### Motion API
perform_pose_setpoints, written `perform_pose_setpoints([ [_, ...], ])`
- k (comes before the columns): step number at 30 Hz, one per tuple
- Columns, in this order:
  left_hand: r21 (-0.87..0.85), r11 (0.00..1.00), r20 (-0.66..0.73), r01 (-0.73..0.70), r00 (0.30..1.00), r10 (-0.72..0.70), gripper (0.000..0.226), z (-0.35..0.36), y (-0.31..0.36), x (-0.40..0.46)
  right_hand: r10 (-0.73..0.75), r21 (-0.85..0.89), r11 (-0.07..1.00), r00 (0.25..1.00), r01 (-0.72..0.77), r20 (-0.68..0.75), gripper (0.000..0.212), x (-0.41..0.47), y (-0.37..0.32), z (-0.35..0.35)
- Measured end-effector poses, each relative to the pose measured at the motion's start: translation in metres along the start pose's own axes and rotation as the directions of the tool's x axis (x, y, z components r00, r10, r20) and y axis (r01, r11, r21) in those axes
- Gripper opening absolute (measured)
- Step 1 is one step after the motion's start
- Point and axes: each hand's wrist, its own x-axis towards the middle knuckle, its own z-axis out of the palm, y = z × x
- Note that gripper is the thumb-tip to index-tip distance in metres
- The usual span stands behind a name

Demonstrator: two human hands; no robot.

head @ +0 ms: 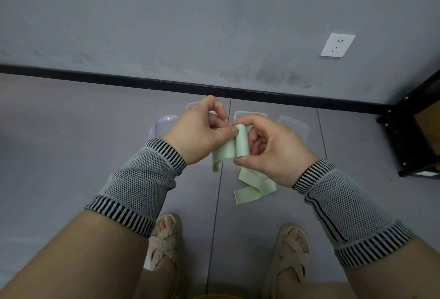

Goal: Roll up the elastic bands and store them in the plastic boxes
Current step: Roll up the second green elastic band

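A pale green elastic band is held up between both hands above the floor. My left hand pinches its upper edge, and a loose end curls down below at the left. My right hand holds the rolled part between thumb and fingers. More pale green band lies loose on the floor below my right hand. Clear plastic boxes sit on the floor behind the hands: one at the left, one partly hidden in the middle, and a clear lid or box at the right.
A grey wall with a black skirting board runs behind the boxes, with a white socket on it. A black shelf frame stands at the right. My feet in woven sandals stand on the grey floor.
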Motion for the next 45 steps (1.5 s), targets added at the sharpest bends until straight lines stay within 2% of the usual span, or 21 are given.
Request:
perform_pose_setpoints([
  [6, 0.027, 1.000, -0.052, -0.011, 0.999, 0.012, 0.028, 0.004, 0.000, -0.002, -0.066, -0.168, 0.984, 0.998, 0.062, -0.018, 0.047, 0.001, 0.000, 0.000],
  [11, 0.023, 1.000, -0.061, -0.001, 0.998, 0.002, 0.026, 0.004, -0.004, 0.001, -0.139, -0.242, 0.963, 0.988, 0.119, -0.066, 0.055, 0.000, 0.002, 0.004],
  [14, -0.003, 1.000, -0.050, -0.004, 0.999, 0.004, 0.020, 0.002, -0.004, 0.003, -0.079, -0.138, 0.988, 0.992, 0.064, -0.103, 0.069, -0.002, 0.006, 0.009],
  [16, -0.030, 1.000, -0.042, -0.006, 0.999, 0.005, 0.018, 0.000, -0.003, 0.002, -0.015, -0.027, 1.000, 0.993, 0.012, -0.113, 0.070, -0.002, 0.008, 0.009],
  [21, -0.153, 0.988, -0.042, 0.013, 0.999, -0.019, 0.013, -0.006, -0.007, 0.002, 0.050, 0.277, 0.960, 0.998, -0.036, -0.044, 0.065, -0.002, 0.003, 0.007],
  [25, -0.113, 0.994, -0.047, 0.001, 0.999, -0.006, 0.014, -0.006, -0.007, 0.003, 0.096, 0.448, 0.889, 0.995, -0.091, 0.012, 0.047, -0.002, -0.001, 0.006],
  [27, -0.090, 0.996, -0.046, -0.010, 0.999, 0.006, 0.018, -0.004, -0.008, 0.003, 0.119, 0.440, 0.892, 0.993, -0.103, -0.008, 0.041, -0.002, -0.001, 0.005],
  [31, -0.069, 0.997, -0.040, -0.022, 0.999, 0.020, 0.018, -0.001, -0.006, 0.004, 0.097, 0.317, 0.945, 0.995, -0.080, -0.038, 0.037, -0.002, -0.001, 0.002],
  [36, -0.067, 0.997, -0.036, -0.049, 0.998, 0.047, 0.018, 0.002, -0.004, 0.004, 0.126, 0.425, 0.903, 0.986, -0.069, -0.106, 0.037, -0.001, 0.000, 0.005],
  [40, -0.103, 0.994, -0.036, -0.020, 0.999, 0.017, 0.012, 0.001, -0.004, 0.004, 0.134, 0.476, 0.879, 0.977, -0.039, -0.168, 0.036, 0.000, -0.001, 0.008],
  [45, -0.027, 1.000, -0.067, 0.008, 0.998, -0.009, 0.011, 0.000, -0.007, 0.006, 0.177, 0.502, 0.864, 0.961, -0.048, -0.212, 0.037, 0.002, -0.001, 0.010],
])
